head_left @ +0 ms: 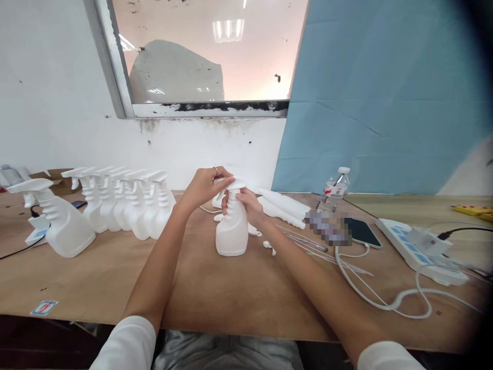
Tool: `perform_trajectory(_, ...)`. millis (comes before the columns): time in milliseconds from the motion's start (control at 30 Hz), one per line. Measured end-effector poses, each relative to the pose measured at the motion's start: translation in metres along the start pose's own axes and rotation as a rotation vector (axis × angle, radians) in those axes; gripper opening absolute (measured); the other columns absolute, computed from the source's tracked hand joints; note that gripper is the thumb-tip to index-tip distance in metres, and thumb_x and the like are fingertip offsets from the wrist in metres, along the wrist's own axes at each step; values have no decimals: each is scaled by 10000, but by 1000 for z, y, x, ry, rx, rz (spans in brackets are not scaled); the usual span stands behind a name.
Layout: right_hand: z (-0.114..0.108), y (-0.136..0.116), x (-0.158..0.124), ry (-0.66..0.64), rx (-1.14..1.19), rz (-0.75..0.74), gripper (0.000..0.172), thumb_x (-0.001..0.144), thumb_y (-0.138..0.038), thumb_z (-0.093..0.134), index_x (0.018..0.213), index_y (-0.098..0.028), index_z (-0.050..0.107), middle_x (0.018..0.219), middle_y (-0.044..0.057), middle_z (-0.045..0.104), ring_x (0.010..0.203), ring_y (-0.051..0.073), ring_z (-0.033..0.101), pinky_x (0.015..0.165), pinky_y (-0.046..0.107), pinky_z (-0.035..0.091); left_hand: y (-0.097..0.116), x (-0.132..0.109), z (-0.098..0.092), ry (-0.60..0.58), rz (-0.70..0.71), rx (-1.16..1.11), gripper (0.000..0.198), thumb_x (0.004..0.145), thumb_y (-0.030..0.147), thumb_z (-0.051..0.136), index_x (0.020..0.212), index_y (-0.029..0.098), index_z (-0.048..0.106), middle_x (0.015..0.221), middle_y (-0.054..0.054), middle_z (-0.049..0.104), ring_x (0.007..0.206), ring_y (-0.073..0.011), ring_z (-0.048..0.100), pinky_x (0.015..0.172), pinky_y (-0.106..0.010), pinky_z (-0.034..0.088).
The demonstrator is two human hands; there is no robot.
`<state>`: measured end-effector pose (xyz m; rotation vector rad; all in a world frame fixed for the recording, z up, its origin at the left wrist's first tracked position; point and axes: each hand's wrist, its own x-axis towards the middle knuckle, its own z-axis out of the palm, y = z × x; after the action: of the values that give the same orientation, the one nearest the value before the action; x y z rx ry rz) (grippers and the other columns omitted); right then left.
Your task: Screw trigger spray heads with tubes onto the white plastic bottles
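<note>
A white spray bottle (232, 234) stands upright on the brown table in front of me, its trigger head on top. My left hand (208, 186) is closed on the spray head from the left, thumb and fingers at its top; a ring sits on one finger. From the right, my right hand (250, 205) wraps round the bottle's neck just under the head. Part of the trigger is hidden by my fingers. Behind the bottle and to its right lie several white empty bottles (287, 205) on their sides. Small white pieces (269, 247) lie near my right wrist.
At left stands a row of white spray bottles (131, 208), with one spray bottle (71, 226) nearer me. To the right are thin clear tubes (308, 241), a water bottle (334, 190), a phone (363, 232), a white power strip (419, 252) and looping white cables (400, 298).
</note>
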<state>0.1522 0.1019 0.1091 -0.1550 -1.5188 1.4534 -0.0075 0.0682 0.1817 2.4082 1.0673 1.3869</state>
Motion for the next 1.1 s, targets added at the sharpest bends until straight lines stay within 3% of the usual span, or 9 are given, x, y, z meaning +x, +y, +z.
perform_trajectory(200,8,2,-1,78,-162,-29,281,752,-360,723,882,-185,545,700,8,630,547,150,610,492,277,514,1,-2,-5,-23,-38,-14,248,883,380,578,915,166,699,807,-17,697,685,-133,597,662,-244,436)
perform_trajectory(467,8,2,-2,69,6,-35,353,781,-444,658,1000,-217,500,784,27,653,584,166,619,465,288,518,-2,1,1,38,-15,-3,192,864,314,598,912,179,726,774,-3,703,645,-118,573,626,-232,415)
perform_trajectory(633,6,6,0,71,-18,-6,348,798,-477,629,977,-213,491,751,26,655,602,176,632,488,296,526,-4,1,4,76,-20,3,198,861,314,590,902,177,727,738,-6,693,646,-131,577,624,-237,424)
perform_trajectory(833,9,5,0,112,-154,-59,414,753,-355,739,990,-255,415,660,-48,639,516,156,615,489,285,512,0,-1,-3,-22,-29,-6,225,879,336,559,922,177,712,798,-11,692,638,-124,556,589,-236,394)
perform_trajectory(1000,9,4,0,42,-27,-4,339,798,-411,654,991,-236,438,689,-17,647,533,169,623,489,306,517,3,-2,-6,-47,-48,-18,212,879,336,568,914,182,709,805,-12,692,653,-125,559,607,-240,398)
perform_trajectory(1100,10,3,1,86,-57,-13,344,760,-376,700,948,-229,452,659,-22,635,505,162,607,463,296,506,2,-3,-6,-46,-52,-35,213,875,346,578,917,181,706,781,-11,682,630,-120,554,599,-240,399)
